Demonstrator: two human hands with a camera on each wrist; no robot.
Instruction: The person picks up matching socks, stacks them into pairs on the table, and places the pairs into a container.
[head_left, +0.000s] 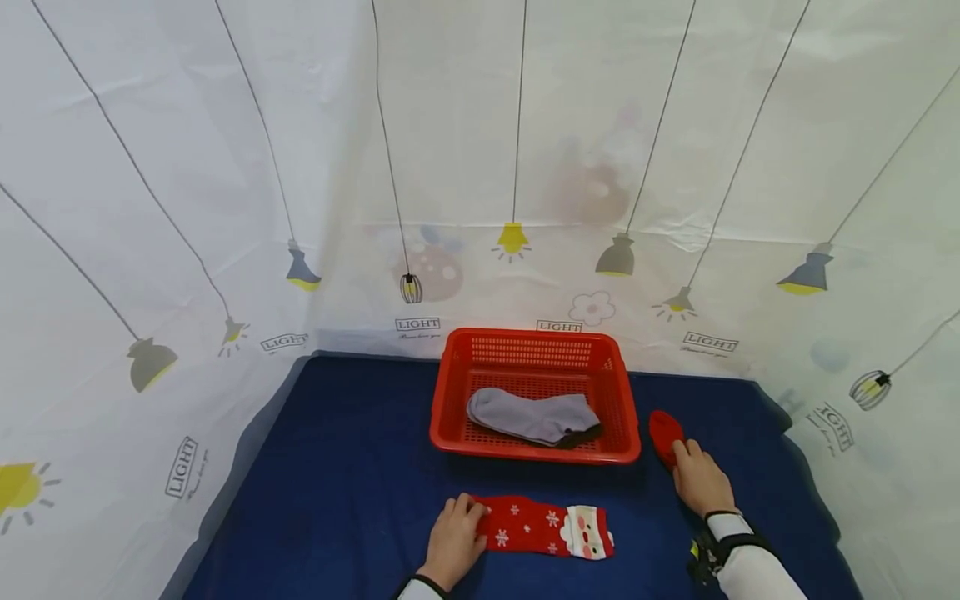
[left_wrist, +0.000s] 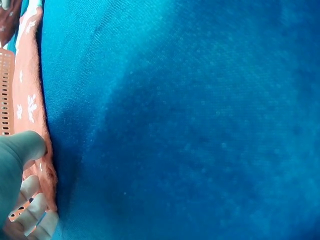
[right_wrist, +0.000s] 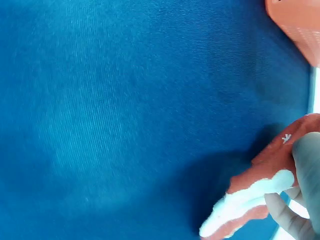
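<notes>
A red Christmas sock point(head_left: 517, 527) with white snowflakes and a Santa face lies flat in front of the basket, its Santa end to the right. My left hand point(head_left: 454, 542) pinches its left end, thumb on one side and fingers on the other in the left wrist view. To the right of the basket, my right hand point(head_left: 703, 483) holds a second red sock point(head_left: 663, 432). White trim and a small snowflake show on this sock point(right_wrist: 272, 162) in the right wrist view, where it hangs bent between thumb and fingers.
A red plastic basket point(head_left: 439, 408) with slotted walls stands at the back middle. Inside it lie grey socks point(head_left: 521, 414) with a dark edge. Dark blue cloth point(head_left: 337, 467) covers the table, and a white curtain point(head_left: 465, 125) printed with lamps surrounds it.
</notes>
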